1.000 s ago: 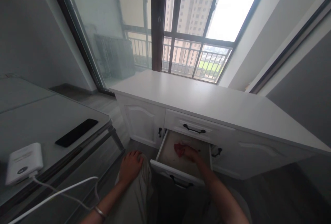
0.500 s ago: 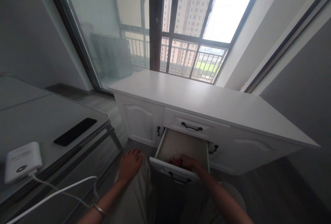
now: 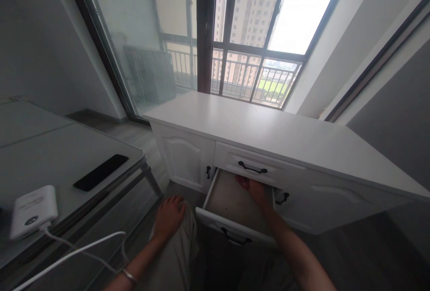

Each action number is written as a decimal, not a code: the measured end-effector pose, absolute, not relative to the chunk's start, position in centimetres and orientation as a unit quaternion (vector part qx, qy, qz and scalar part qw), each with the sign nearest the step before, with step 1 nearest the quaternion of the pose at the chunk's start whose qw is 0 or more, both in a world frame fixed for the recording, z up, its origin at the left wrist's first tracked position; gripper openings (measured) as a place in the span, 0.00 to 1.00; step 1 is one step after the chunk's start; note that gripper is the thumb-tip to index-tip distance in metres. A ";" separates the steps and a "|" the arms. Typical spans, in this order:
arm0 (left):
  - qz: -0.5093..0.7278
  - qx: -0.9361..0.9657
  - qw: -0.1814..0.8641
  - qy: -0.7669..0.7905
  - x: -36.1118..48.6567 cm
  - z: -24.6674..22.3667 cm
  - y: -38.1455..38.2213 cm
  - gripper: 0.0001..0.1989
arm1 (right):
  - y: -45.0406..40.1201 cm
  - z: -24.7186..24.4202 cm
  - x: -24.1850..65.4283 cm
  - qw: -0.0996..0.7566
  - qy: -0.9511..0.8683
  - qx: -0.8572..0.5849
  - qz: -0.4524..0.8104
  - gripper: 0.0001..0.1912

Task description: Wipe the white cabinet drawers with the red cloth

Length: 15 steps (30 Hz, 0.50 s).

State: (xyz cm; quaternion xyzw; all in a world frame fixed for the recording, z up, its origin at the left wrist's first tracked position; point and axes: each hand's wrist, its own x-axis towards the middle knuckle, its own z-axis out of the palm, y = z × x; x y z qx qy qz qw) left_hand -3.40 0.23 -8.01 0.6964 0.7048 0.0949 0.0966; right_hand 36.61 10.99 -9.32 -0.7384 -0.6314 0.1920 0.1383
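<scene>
My right hand reaches into the pulled-out lower drawer, toward its back under the upper drawer front. Its fingers are curled around something small and reddish that is too dark to make out. The drawer floor in front of the hand is pale, with a tiny dark speck on it. My left hand lies flat on my knee, its fingers stretched out and holding nothing. A bracelet circles the left wrist.
The white cabinet has black handles, including one on the upper drawer. At left, a table bears a black phone and a white power bank with a white cable. Behind stand glass doors onto a balcony.
My right hand has moved from just behind the drawer's front panel to deep at its back, the reddish thing going with it. The left hand stays on the knee. The view has shifted slightly.
</scene>
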 end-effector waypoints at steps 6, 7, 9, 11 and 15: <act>0.098 0.690 0.105 0.709 -3.5 -8.1 0.4 0.21 | 9.4 -10.8 38.9 0.054 -0.608 -0.781 0.133 0.21; 0.098 0.691 0.106 0.709 -3.5 -8.2 0.4 0.21 | 9.2 -10.8 39.0 0.062 -0.609 -0.779 0.136 0.22; 0.096 0.691 0.106 0.709 -3.4 -8.1 0.5 0.21 | 8.9 -10.2 38.9 0.088 -0.618 -0.766 0.153 0.24; 0.094 0.690 0.104 0.710 -3.3 -8.0 0.5 0.22 | 8.9 -9.1 38.7 0.114 -0.626 -0.747 0.192 0.25; 0.088 0.688 0.106 0.713 -3.1 -7.5 0.3 0.22 | 8.4 -7.5 38.6 0.123 -0.618 -0.733 0.258 0.19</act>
